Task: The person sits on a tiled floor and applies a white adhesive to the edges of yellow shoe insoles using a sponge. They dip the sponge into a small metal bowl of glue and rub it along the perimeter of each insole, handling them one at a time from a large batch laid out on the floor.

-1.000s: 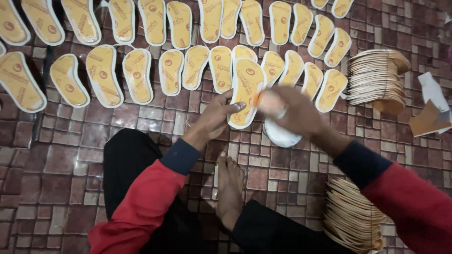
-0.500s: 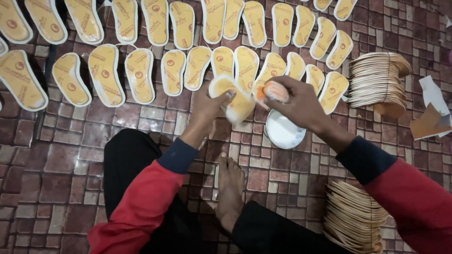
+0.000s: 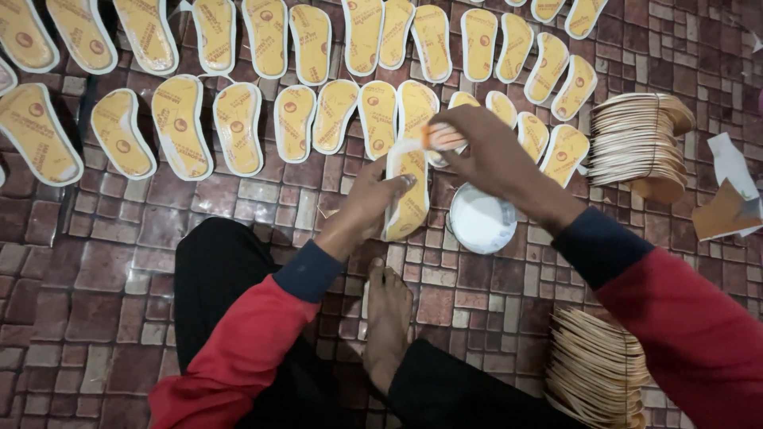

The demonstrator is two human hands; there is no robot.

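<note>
My left hand (image 3: 373,202) grips a yellow shoe insole with a white rim (image 3: 407,191), tilted upright over the tiled floor. My right hand (image 3: 485,151) is closed on a small orange applicator (image 3: 442,138) whose tip touches the top end of that insole. A round white bowl of white paste (image 3: 482,220) sits on the floor just under my right wrist. My bare foot (image 3: 387,318) rests below the insole.
Rows of yellow insoles (image 3: 238,127) lie side by side across the tiled floor (image 3: 95,302). One stack of thin tan insole sheets (image 3: 636,143) stands at right, another (image 3: 594,373) at lower right. Torn paper and card (image 3: 727,202) lie at the far right edge.
My left hand has turned the insole from flat near the row to upright and drawn it closer. My right hand shifted the applicator from the insole's side to its top end.
</note>
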